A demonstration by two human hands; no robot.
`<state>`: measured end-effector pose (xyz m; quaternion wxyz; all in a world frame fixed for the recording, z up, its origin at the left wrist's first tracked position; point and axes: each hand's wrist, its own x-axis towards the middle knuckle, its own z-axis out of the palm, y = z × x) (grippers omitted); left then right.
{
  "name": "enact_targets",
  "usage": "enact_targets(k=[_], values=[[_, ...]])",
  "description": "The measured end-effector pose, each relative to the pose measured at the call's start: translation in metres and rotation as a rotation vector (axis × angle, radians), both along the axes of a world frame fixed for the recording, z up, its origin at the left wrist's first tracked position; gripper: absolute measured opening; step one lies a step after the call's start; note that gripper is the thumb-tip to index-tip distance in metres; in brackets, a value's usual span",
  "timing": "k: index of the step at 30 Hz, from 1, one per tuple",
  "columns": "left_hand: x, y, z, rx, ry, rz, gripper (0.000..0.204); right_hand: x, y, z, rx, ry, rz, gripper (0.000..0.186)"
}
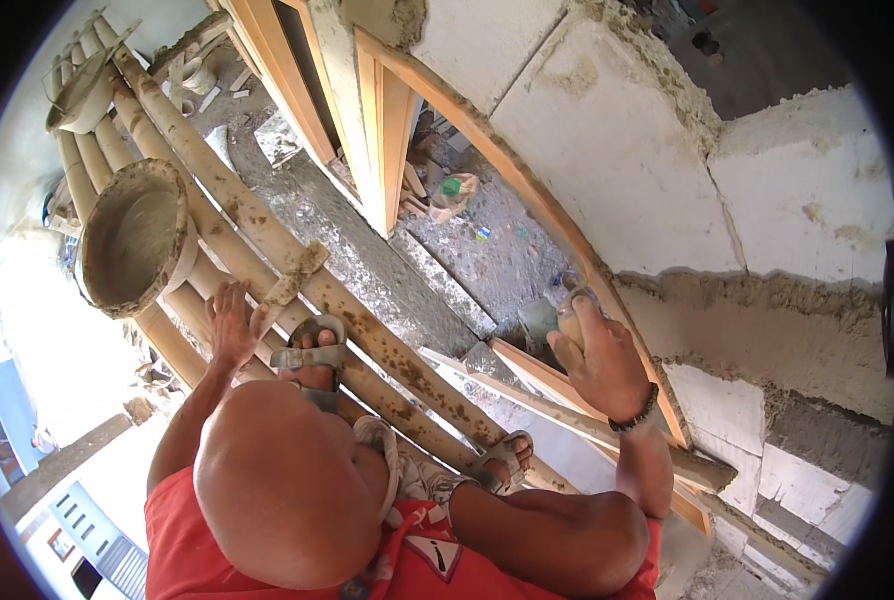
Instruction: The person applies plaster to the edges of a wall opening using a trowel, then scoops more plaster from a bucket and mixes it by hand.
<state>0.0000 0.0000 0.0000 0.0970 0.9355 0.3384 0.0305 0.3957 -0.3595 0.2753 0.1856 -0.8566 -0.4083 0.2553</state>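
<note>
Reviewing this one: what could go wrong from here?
The sandalled feet could slip on the rounded, spattered poles, which have gaps between them. The bucket might tip if the nearby left hand knocks it. The tool in the right hand could drop toward the littered floor.

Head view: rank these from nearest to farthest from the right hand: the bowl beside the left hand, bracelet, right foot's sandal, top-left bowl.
1. Bracelet, just behind the right hand.
2. Right foot's sandal, lower left of that hand.
3. Bowl beside the left hand, toward the left.
4. Top-left bowl, beyond the other bowl.
</note>
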Motion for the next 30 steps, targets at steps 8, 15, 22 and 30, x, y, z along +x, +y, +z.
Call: enact_targets(k=[8, 15, 22, 30], values=[[0.020, -0.013, 0.026, -0.029, 0.031, 0.034, 0.051, 0.025, 0.059, 0.004, 0.005, -0.026, 0.166, 0.034], [0.020, -0.016, 0.030, -0.086, 0.094, 0.110, 0.065, 0.030, 0.098, 0.001, -0.011, -0.167, 0.208, 0.035], [0.018, -0.019, 0.032, -0.099, 0.087, 0.132, 0.063, 0.035, 0.142, 0.004, -0.128, -0.207, 0.233, 0.030], [0.036, -0.018, 0.053, -0.115, 0.093, 0.127, 0.063, 0.045, 0.132, -0.025, -0.014, -0.303, 0.503, 0.034]])
